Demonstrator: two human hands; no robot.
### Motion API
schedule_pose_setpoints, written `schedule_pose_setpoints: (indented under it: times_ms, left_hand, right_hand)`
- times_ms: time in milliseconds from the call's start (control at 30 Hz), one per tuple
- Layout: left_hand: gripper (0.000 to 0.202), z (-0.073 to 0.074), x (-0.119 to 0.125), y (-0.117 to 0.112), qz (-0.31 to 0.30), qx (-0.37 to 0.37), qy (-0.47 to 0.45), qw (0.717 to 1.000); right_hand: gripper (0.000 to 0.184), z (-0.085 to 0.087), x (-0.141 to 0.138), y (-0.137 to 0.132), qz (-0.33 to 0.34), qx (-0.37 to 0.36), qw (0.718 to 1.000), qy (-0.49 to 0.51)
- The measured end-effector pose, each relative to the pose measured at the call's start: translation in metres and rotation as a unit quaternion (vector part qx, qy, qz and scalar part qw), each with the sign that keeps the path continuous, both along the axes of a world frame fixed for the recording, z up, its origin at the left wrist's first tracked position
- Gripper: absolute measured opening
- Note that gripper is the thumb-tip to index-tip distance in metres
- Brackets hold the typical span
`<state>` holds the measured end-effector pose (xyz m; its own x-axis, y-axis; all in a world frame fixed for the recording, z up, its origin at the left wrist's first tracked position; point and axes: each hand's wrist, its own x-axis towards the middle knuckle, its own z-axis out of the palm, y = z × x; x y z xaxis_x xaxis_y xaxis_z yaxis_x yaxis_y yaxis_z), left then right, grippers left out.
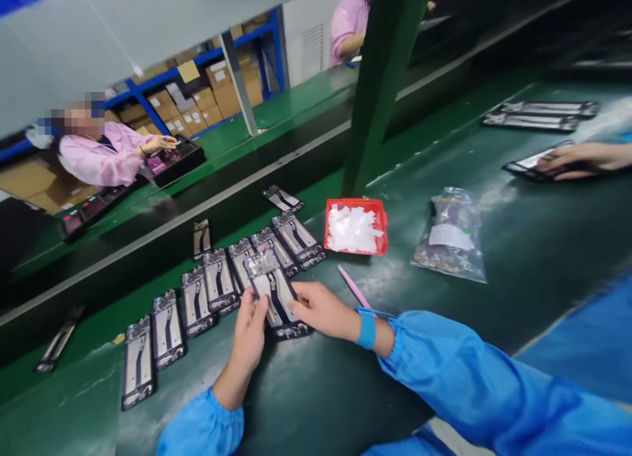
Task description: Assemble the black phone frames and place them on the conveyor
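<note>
Fingers of both my left hand (250,334) and right hand (320,309) pinch 1 phone frame (274,291) by its long edges on the green bench (518,245), left of the red tray (355,227); its long axis runs away from me, tilted leftward.

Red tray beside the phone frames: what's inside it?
The red tray holds a loose heap of small white pieces, piled over most of its floor. Whatever lies beneath the heap, and what the pieces are, cannot be told from here.
</note>
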<state>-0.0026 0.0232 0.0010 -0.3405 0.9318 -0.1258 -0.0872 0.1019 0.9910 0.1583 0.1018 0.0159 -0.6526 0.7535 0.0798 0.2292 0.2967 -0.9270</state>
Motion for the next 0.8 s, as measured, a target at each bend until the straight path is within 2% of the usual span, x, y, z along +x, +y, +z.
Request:
schedule_pose_setpoints:
  times_ms: [67, 167, 200, 267, 333, 467, 533, 633, 700, 800]
  left_hand:
    - [0.045, -0.001, -0.006, -0.003, -0.016, 0.008, 0.061, 0.998]
    - [0.031, -0.005, -0.013, -0.011, 0.017, 0.055, 0.208, 0.977]
    - [0.027, -0.007, -0.014, -0.013, 0.022, 0.067, 0.251, 0.965]
    - [0.022, -0.01, -0.013, -0.016, 0.019, 0.072, 0.305, 0.949]
    - [0.019, -0.009, -0.011, -0.016, 0.016, 0.063, 0.303, 0.951]
    - [0.024, -0.003, -0.008, -0.007, 0.039, 0.054, 0.203, 0.977]
    - [0.03, -0.001, -0.006, -0.005, 0.037, 0.05, 0.158, 0.985]
    - [0.038, -0.002, -0.003, -0.006, 0.004, 0.04, 0.125, 0.991]
    - [0.035, -0.005, -0.002, -0.009, -0.01, 0.04, 0.134, 0.99]
    - [0.026, -0.008, -0.003, -0.011, 0.001, 0.055, 0.16, 0.986]
  right_hand:
    - [0.006, -0.001, 0.003, 0.006, -0.024, 0.045, 0.999, -0.011]
    - [0.032, -0.001, 0.007, 0.011, -0.107, 0.154, 0.982, -0.016]
    - [0.031, -0.001, 0.008, 0.012, -0.115, 0.19, 0.975, -0.013]
    - [0.025, -0.001, 0.011, 0.012, -0.084, 0.25, 0.965, -0.002]
    - [0.021, 0.0, 0.012, 0.013, -0.017, 0.297, 0.955, 0.005]
    - [0.013, -0.002, 0.013, 0.012, 0.101, 0.341, 0.934, -0.023]
    - [0.014, -0.005, 0.012, 0.01, 0.107, 0.341, 0.933, -0.043]
    - [0.011, -0.008, 0.01, 0.007, 0.076, 0.331, 0.939, -0.048]
    - [0.009, -0.007, 0.009, 0.007, 0.074, 0.323, 0.943, -0.041]
    - [0.004, -0.003, 0.008, 0.007, 0.071, 0.306, 0.949, -0.039]
